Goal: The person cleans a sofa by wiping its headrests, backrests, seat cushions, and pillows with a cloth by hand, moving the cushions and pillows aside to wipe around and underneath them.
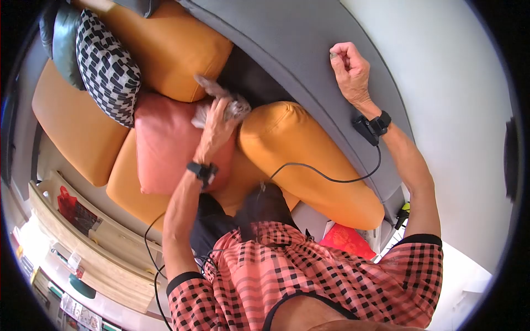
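Observation:
My left hand [219, 122] is closed on a crumpled greyish cloth [240, 107], smeared by motion. The cloth lies over the gap between two yellow-orange cushions, beside the pink cushion [165, 146]. One of these cushions, the upper orange one [176, 47], touches the grey sofa back; the other, a long orange armrest-like cushion [309, 160], is just right of the cloth. My right hand [350, 71] is curled into a loose fist against the grey sofa back [298, 44], with nothing visible in it. Both wrists wear black straps.
A black-and-white patterned pillow [107, 69] and a shiny grey-green pillow [66, 47] lean at upper left. A black cable [331, 179] crosses the long cushion to my right wrist. A wooden shelf unit [105, 265] stands at lower left, and a red item [348, 241] lies near my right side.

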Demonstrator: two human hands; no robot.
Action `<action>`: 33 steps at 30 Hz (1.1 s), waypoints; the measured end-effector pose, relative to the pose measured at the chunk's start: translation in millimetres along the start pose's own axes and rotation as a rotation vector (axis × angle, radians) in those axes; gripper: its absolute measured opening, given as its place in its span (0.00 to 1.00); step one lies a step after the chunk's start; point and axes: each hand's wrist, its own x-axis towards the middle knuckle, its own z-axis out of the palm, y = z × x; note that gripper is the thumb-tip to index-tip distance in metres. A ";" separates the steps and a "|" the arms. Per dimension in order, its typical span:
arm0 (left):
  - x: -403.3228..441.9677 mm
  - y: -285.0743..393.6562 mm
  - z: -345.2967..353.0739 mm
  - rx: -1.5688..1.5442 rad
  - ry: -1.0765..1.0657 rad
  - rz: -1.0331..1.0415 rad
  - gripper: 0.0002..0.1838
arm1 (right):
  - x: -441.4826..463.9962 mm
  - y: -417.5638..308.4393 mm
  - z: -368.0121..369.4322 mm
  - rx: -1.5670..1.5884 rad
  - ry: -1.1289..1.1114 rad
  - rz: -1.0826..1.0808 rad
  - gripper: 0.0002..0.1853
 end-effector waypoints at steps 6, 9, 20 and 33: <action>13.4 36.0 -60.5 -0.536 0.254 -0.130 0.23 | 3.3 2.0 2.3 0.010 -0.016 0.008 0.02; 95.3 44.4 -112.5 -0.155 0.460 0.073 0.24 | 2.1 4.6 2.0 -0.010 0.002 -0.001 0.03; 169.3 -21.2 -37.3 0.166 0.616 -0.040 0.24 | 1.8 2.7 4.3 -0.036 0.030 -0.037 0.03; -0.4 80.9 137.5 -0.111 0.064 0.034 0.25 | 7.2 -4.8 10.2 -0.047 0.103 -0.110 0.03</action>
